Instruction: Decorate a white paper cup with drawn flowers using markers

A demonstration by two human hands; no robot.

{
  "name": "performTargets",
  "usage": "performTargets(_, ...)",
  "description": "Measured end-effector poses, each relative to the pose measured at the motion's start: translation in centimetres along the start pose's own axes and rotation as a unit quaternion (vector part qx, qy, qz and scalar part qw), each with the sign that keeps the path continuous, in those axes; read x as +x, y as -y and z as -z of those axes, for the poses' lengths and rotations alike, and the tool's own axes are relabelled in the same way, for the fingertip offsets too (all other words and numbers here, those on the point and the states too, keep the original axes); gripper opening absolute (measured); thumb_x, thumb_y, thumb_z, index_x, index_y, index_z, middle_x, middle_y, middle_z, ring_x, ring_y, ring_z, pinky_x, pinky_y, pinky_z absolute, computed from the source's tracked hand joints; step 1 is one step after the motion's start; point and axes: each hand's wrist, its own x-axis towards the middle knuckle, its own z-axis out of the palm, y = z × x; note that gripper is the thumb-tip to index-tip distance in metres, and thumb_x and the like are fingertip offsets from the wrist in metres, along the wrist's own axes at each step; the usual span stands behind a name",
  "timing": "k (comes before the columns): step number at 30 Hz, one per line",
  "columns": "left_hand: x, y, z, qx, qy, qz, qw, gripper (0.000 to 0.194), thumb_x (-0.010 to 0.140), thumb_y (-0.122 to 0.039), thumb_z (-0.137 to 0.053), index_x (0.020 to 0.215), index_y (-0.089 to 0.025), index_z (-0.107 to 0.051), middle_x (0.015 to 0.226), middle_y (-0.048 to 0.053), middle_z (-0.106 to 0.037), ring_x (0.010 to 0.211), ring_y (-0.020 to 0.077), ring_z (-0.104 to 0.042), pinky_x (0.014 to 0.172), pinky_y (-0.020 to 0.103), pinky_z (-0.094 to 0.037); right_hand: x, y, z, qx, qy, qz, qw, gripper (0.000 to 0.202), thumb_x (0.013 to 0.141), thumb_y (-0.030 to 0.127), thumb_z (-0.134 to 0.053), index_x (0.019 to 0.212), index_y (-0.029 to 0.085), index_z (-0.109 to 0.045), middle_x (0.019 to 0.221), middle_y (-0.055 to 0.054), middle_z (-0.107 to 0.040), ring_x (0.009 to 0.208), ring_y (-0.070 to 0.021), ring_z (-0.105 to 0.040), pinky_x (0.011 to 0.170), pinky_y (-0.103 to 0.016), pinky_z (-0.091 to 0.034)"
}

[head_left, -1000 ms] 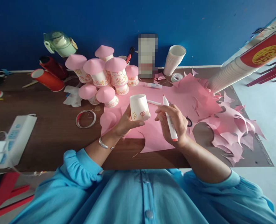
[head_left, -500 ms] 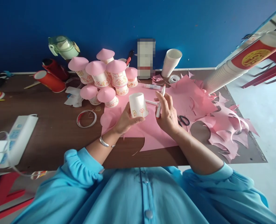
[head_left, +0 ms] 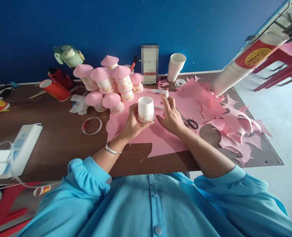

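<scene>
A white paper cup [head_left: 146, 107], with small red and yellow flowers drawn near its lower rim, is in my left hand [head_left: 133, 124], fingers and thumb round its base. To the right of it, my right hand [head_left: 172, 115] holds a white marker [head_left: 167, 94] with a reddish tip pointing up; the hand partly hides its barrel. Beneath both hands lies a large pink paper sheet [head_left: 165, 141]. Another white marker [head_left: 158, 107] lies between the hands, and one more marker [head_left: 158, 91] rests farther back.
Decorated cups with pink cone roofs [head_left: 111, 99] stand back left. Black-handled scissors [head_left: 192, 124] lie right of my right hand, near pink scraps [head_left: 239, 138]. Stacked cups [head_left: 176, 67] and a phone [head_left: 149, 64] are at the wall; a power strip [head_left: 24, 144] sits left.
The cup in my left hand has tilted, showing more of its top. My right hand has turned more palm-down, and its marker has shifted slightly left, now mostly hidden behind the fingers.
</scene>
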Motion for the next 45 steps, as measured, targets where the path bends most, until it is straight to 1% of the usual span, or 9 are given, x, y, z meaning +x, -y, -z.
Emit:
performTargets(4, 0.1, 0.4, 0.0, -0.015, 0.029, -0.012, 0.999, 0.084, 0.070, -0.048, -0.092, 0.130, -0.027, -0.037, 0.134, 0.012, -0.054, 0.122, 0.0269, -0.061, 0.095, 0.041, -0.057, 0.3, -0.8, -0.5, -0.014, 0.001, -0.020, 1.000, 0.081, 0.089, 0.024, -0.053, 0.162, 0.023, -0.019, 0.154, -0.023, -0.039, 0.124, -0.0357, -0.059, 0.086, -0.054, -0.064)
performTargets(8, 0.1, 0.3, 0.1, -0.040, 0.040, 0.014, 0.998, 0.084, 0.068, -0.051, -0.093, 0.129, -0.026, -0.041, 0.129, 0.011, -0.058, 0.115, 0.0259, -0.064, 0.091, 0.040, -0.058, 0.3, -0.8, -0.3, -0.020, -0.022, -0.013, 0.999, 0.077, 0.089, 0.019, -0.052, 0.161, 0.024, -0.023, 0.150, -0.021, -0.043, 0.122, -0.0344, -0.059, 0.085, -0.052, -0.063)
performTargets(14, 0.0, -0.5, 0.1, -0.074, 0.054, 0.057, 0.994, 0.085, 0.064, -0.055, -0.093, 0.127, -0.024, -0.046, 0.126, 0.011, -0.062, 0.113, 0.0271, -0.064, 0.089, 0.040, -0.057, 0.2, 0.0, 0.2, 0.017, -0.077, -0.002, 0.997, 0.076, 0.091, 0.017, -0.051, 0.161, 0.028, -0.024, 0.133, -0.015, -0.054, 0.103, -0.0256, -0.063, 0.070, -0.037, -0.061)
performTargets(22, 0.0, -0.9, -0.2, -0.076, 0.035, 0.059, 0.995, 0.083, 0.061, -0.053, -0.095, 0.123, -0.024, -0.047, 0.122, 0.009, -0.061, 0.110, 0.0266, -0.063, 0.089, 0.040, -0.055, 0.4, -0.6, -0.8, -0.003, -0.060, 0.018, 0.998, 0.075, 0.087, 0.018, -0.056, 0.158, 0.026, -0.033, 0.128, -0.014, -0.056, 0.115, -0.0319, -0.060, 0.093, -0.051, -0.060)
performTargets(25, 0.0, -1.0, -0.3, -0.065, 0.023, 0.051, 0.996, 0.086, 0.058, -0.053, -0.096, 0.122, -0.024, -0.047, 0.121, 0.009, -0.061, 0.109, 0.0270, -0.063, 0.088, 0.041, -0.055, 0.3, -0.3, -0.2, 0.013, -0.075, 0.013, 0.997, 0.069, 0.089, 0.019, -0.055, 0.155, 0.027, -0.037, 0.126, -0.013, -0.057, 0.112, -0.0298, -0.061, 0.087, -0.047, -0.062)
performTargets(28, 0.0, -1.3, -0.2, -0.091, 0.028, 0.082, 0.992, 0.083, 0.060, -0.054, -0.095, 0.121, -0.023, -0.047, 0.118, 0.009, -0.063, 0.106, 0.0261, -0.065, 0.087, 0.041, -0.055, 0.2, 0.3, 0.6, 0.047, -0.094, 0.017, 0.994, 0.058, 0.096, 0.027, -0.053, 0.152, 0.027, -0.039, 0.125, -0.012, -0.058, 0.103, -0.0253, -0.065, 0.078, -0.040, -0.062)
performTargets(32, 0.0, -1.7, -0.2, -0.127, 0.028, 0.110, 0.985, 0.081, 0.060, -0.053, -0.095, 0.118, -0.022, -0.047, 0.114, 0.008, -0.064, 0.103, 0.0242, -0.065, 0.087, 0.039, -0.055, 0.1, 0.9, 0.9, 0.065, -0.102, 0.030, 0.992, 0.057, 0.099, 0.037, -0.055, 0.152, 0.023, -0.039, 0.126, -0.014, -0.057, 0.099, -0.0248, -0.065, 0.079, -0.042, -0.062)
performTargets(41, -0.1, -1.9, -0.1, -0.116, 0.010, 0.126, 0.985, 0.081, 0.059, -0.050, -0.096, 0.119, -0.021, -0.050, 0.110, 0.007, -0.065, 0.099, 0.0227, -0.064, 0.083, 0.038, -0.054, 0.1, 0.6, -0.1, 0.092, -0.086, 0.025, 0.992, 0.066, 0.090, 0.022, -0.055, 0.153, 0.027, -0.036, 0.125, -0.011, -0.054, 0.086, -0.0191, -0.065, 0.078, -0.042, -0.061)
performTargets(45, -0.1, -1.4, 0.0, -0.166, 0.022, 0.145, 0.975, 0.081, 0.064, -0.048, -0.094, 0.126, -0.023, -0.049, 0.120, 0.009, -0.066, 0.105, 0.0244, -0.066, 0.091, 0.043, -0.056, 0.2, 0.2, -0.1, 0.116, -0.087, 0.030, 0.989, 0.073, 0.089, 0.023, -0.058, 0.156, 0.028, -0.031, 0.128, -0.012, -0.052, 0.083, -0.0177, -0.062, 0.076, -0.042, -0.062)
